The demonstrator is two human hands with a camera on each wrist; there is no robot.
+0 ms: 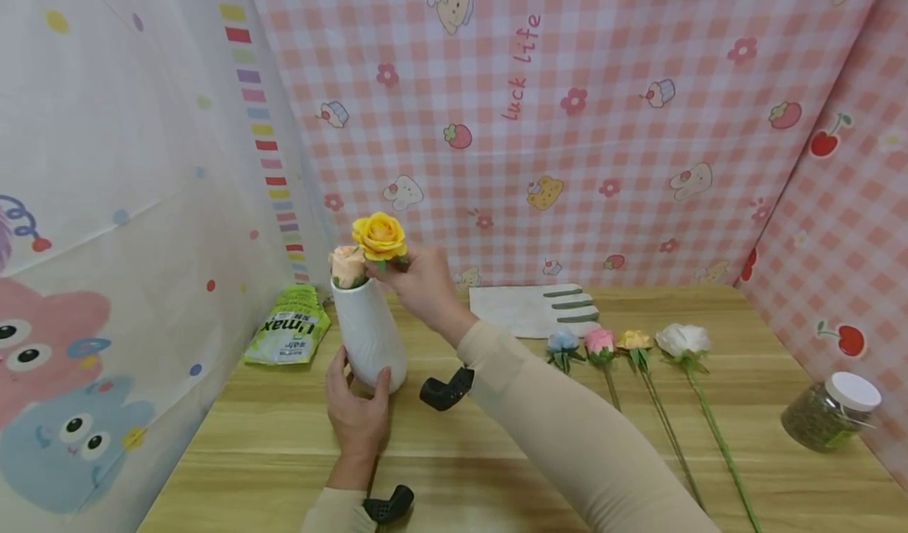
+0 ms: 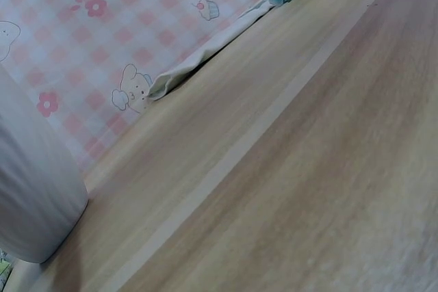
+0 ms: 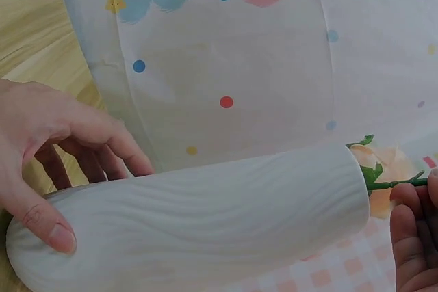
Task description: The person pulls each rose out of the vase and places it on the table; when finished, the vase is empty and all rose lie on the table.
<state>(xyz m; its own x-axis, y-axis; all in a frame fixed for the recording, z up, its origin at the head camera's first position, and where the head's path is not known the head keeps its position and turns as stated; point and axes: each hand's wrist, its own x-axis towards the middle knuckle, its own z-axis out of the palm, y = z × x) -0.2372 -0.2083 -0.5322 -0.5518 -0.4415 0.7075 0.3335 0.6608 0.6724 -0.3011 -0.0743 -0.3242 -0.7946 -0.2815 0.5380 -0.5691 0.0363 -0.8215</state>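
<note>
A white ribbed vase (image 1: 367, 328) stands on the table, its mouth leaning slightly left in the head view. My left hand (image 1: 358, 413) holds it low down, thumb on one side and fingers on the other. A peach rose (image 1: 347, 266) sits in the mouth. Just above, my right hand (image 1: 420, 282) pinches a yellow rose (image 1: 379, 236) close below its bloom. In the right wrist view, its green stem (image 3: 387, 184) runs into the opening of the vase (image 3: 205, 217), beside the peach rose (image 3: 393, 162). The stem's lower end is hidden inside.
Blue (image 1: 563, 342), pink (image 1: 600, 342), yellow-orange (image 1: 634, 340) and white (image 1: 682, 339) flowers lie right of the right arm. Behind them is a white glove-like item (image 1: 507, 310). A green packet (image 1: 291, 326) lies left; a white-lidded jar (image 1: 826, 415) stands far right.
</note>
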